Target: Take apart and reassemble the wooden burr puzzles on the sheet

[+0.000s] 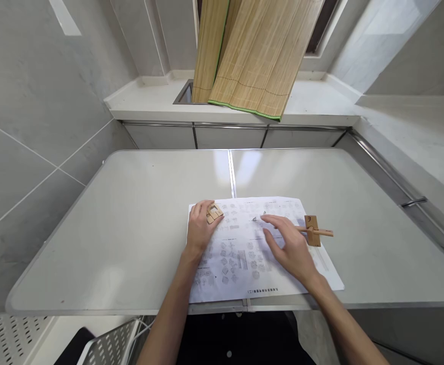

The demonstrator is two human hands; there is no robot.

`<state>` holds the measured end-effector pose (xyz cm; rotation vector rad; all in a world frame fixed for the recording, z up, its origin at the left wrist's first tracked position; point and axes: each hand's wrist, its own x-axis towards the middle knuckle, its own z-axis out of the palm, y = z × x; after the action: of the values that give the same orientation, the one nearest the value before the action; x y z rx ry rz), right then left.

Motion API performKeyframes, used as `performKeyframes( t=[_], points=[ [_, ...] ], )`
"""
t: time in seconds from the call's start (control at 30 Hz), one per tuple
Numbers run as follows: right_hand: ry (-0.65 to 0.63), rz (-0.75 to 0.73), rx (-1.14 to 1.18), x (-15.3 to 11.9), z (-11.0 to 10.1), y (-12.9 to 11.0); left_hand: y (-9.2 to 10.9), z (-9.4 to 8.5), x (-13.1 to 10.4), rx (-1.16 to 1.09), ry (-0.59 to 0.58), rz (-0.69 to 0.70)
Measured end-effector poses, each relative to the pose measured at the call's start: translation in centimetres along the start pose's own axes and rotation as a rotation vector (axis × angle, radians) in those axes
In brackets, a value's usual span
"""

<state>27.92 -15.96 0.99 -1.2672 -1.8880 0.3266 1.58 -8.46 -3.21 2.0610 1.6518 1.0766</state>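
Observation:
My left hand rests at the upper left of a printed paper sheet, thumb and fingers closed around a small light-wood block with square openings. Over the sheet's right half, my right hand has its thumb and fingers apart and holds nothing. Just left of its fingertips are small dark specks; I cannot tell whether they are loose bits or print. Beyond that hand lies a wooden stick with a small brown wooden plate around it, marked with a dark character. Part of the stick is hidden behind my right hand.
The sheet lies on a pale folding table with a metal centre seam. Behind it, a bamboo mat hangs over a white counter with a sink. A perforated white basket stands low at the left.

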Motion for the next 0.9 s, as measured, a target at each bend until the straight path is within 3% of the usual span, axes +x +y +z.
performKeyframes(
  t=[0.1, 0.17, 0.27, 0.33, 0.5, 0.63, 0.9],
  points=[
    [0.082, -0.004, -0.128, -1.3, -3.9, 0.7, 0.0, -0.1, 0.0, 0.03, 0.032, -0.028],
    [0.152, 0.075, -0.214, -2.1, -6.1, 1.6, 0.1, -0.1, 0.0, 0.05, 0.057, -0.041],
    [0.249, 0.19, -0.353, -3.4, -8.3, 3.6, 0.2, -0.2, 0.1, 0.083, 0.092, -0.05],
    [0.248, 0.248, -0.408, -4.2, -9.1, 4.9, 0.2, -0.2, 0.1, 0.112, 0.106, -0.048],
    [0.173, 0.518, -0.402, -6.1, -9.6, 7.3, -0.1, -0.1, 0.1, 0.168, 0.126, -0.045],
    [0.118, 0.719, -0.228, -6.7, -9.0, 8.4, -0.4, 0.1, 0.1, 0.185, 0.127, -0.045],
    [0.264, 0.767, 0.236, -5.7, -6.7, 8.5, 1.6, -0.3, 0.1, 0.138, 0.203, 0.108]
  ],
)
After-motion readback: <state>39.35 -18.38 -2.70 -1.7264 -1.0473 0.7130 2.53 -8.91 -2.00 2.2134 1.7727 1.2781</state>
